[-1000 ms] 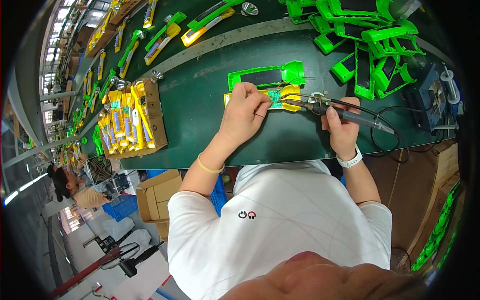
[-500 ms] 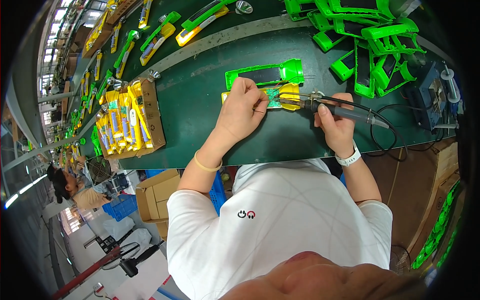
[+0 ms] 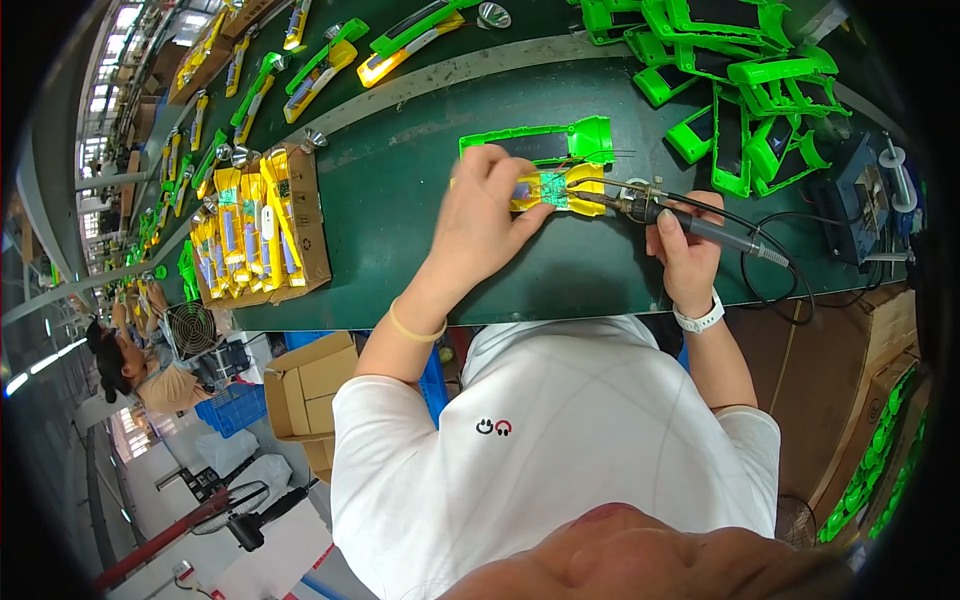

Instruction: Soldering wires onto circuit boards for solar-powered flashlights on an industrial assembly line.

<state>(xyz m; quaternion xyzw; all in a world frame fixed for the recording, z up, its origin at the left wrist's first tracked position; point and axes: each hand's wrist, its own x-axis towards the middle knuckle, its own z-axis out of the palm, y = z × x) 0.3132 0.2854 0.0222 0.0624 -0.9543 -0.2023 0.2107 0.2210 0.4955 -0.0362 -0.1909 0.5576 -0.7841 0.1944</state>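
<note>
My left hand (image 3: 487, 218) presses down on a yellow housing (image 3: 585, 186) that carries a small green circuit board (image 3: 551, 188). My right hand (image 3: 683, 245) grips a black soldering iron (image 3: 690, 220) whose tip points left and touches the board. A green plastic housing half (image 3: 545, 143) lies just behind the yellow part on the dark green bench (image 3: 400, 210).
A cardboard tray (image 3: 305, 225) of yellow parts sits at the left. A heap of green housings (image 3: 740, 75) lies at the back right, beside a blue soldering station (image 3: 865, 205). More green and yellow units line the belt behind. Another person (image 3: 135, 365) sits at far left.
The soldering iron tip has stayed on the board while my right hand shifted slightly along the handle. My left hand keeps pressing the yellow housing.
</note>
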